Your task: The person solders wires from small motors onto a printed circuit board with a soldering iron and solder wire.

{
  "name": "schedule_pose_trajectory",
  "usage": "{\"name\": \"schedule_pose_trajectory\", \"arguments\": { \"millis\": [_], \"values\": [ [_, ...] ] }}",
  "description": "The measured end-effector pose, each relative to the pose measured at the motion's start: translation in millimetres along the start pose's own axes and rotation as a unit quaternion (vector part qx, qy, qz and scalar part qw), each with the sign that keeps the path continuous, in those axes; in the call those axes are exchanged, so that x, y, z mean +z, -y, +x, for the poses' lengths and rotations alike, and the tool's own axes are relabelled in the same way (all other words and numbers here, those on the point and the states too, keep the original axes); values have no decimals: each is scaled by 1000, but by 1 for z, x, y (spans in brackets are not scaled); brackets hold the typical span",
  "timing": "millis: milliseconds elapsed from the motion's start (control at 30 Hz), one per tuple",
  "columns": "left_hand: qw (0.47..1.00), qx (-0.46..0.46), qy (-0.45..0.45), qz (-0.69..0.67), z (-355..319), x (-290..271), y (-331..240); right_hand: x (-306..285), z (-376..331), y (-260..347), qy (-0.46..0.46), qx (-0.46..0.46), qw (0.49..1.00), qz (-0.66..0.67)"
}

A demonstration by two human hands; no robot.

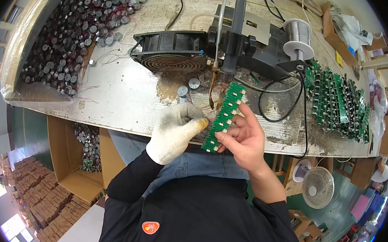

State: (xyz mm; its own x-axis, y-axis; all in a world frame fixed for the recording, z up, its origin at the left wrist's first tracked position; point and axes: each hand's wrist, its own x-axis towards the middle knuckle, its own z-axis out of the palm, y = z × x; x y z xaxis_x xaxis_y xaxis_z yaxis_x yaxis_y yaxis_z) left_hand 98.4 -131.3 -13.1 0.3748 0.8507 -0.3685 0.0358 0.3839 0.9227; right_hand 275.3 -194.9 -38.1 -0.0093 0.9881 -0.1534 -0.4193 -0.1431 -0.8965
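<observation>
My bare right hand [246, 141] grips a long green circuit board strip [227, 113] with a row of small pale connectors, tilted over the table's front edge. The thumb presses on its face. Beside the strip's lower left edge is my left hand [174, 131] in a white glove with a yellow-stained fingertip. Its fingers are pinched together, and what they hold is too small to make out. Just above the glove lie two small round metal motors [182, 91], with thin wires near them. The soldering station's upright head [231, 46] stands right behind the strip, a bent copper-coloured tube [212, 90] beside it.
Many wired motors [70, 36] are heaped at the left. A black fan [170, 52] and a solder wire spool [298, 33] stand at the back. Stacked green board strips [338, 103] lie at the right, with a black cable loop [280, 114] nearer. An open cardboard box [75, 182] sits below left.
</observation>
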Motion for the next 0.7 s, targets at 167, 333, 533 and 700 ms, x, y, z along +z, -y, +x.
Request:
{"name": "schedule_pose_trajectory", "arguments": {
  "millis": [167,333,533,700],
  "values": [
    [999,12,18,49,-1,-2,-8,-1,-1,-4,0,-12,1000,-5],
    [999,9,26,46,0,-1,-9,-1,-1,-7,-4,-17,1000,1],
    [999,4,32,31,-1,-1,-10,0,1,-3,-5,11,1000,10],
    [999,-2,34,41,0,1,-12,-2,-1,-5,-12,-4,1000,-7]
  ]
}}
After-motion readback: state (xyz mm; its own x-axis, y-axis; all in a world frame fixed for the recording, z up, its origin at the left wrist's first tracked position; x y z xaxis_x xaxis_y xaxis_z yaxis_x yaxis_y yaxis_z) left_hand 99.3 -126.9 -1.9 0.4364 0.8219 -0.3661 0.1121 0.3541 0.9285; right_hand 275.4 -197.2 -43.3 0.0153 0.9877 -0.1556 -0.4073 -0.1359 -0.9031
